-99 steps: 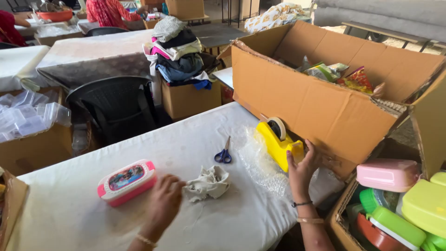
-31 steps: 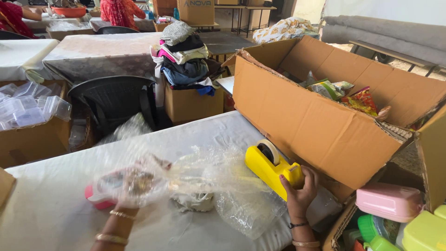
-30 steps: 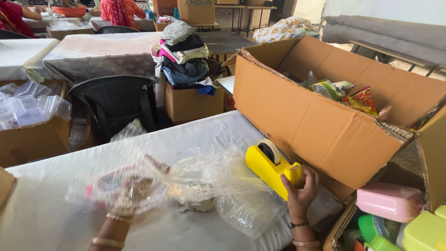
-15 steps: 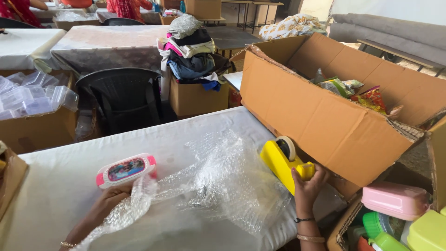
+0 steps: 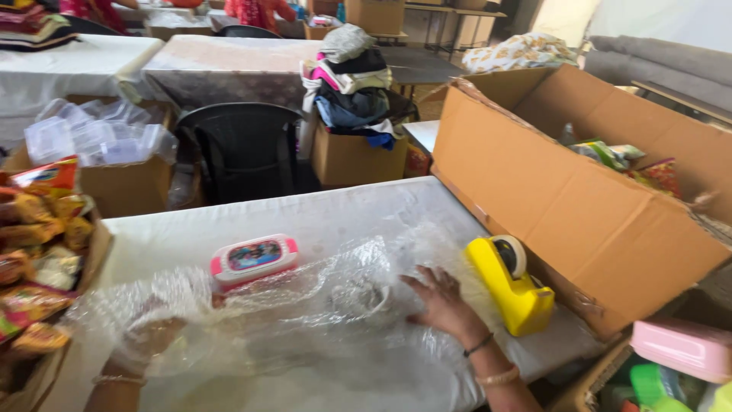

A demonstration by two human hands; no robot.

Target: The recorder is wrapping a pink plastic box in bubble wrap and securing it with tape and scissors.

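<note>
A sheet of clear bubble wrap [image 5: 290, 320] is spread across a table covered in white cloth [image 5: 191, 236], its long axis running left to right between the two hands. The right hand [image 5: 441, 304] is laid flat on the right part of the sheet, fingers spread and palm down, nothing closed inside it. The left hand [image 5: 149, 339] is seen only through the plastic at the sheet's left end; it seems to be gathered up in the wrap there, but whether the fingers are closed on it cannot be told.

A pink and white lunch box [image 5: 254, 259] lies just beyond the far edge of the sheet, nearer the left hand than the right, its long side roughly parallel to the sheet. A crumpled white cloth [image 5: 362, 294] is dimly seen under the plastic, just left of the right hand's fingertips. A yellow tape dispenser [image 5: 509, 282] stands just right of that hand, apart from it, against a big open cardboard box [image 5: 579, 221].

The frame is blurred throughout. A carton of snack packets [image 5: 38, 252] is cut off at the left edge, and coloured plastic boxes [image 5: 679, 355] at the lower right corner.
</note>
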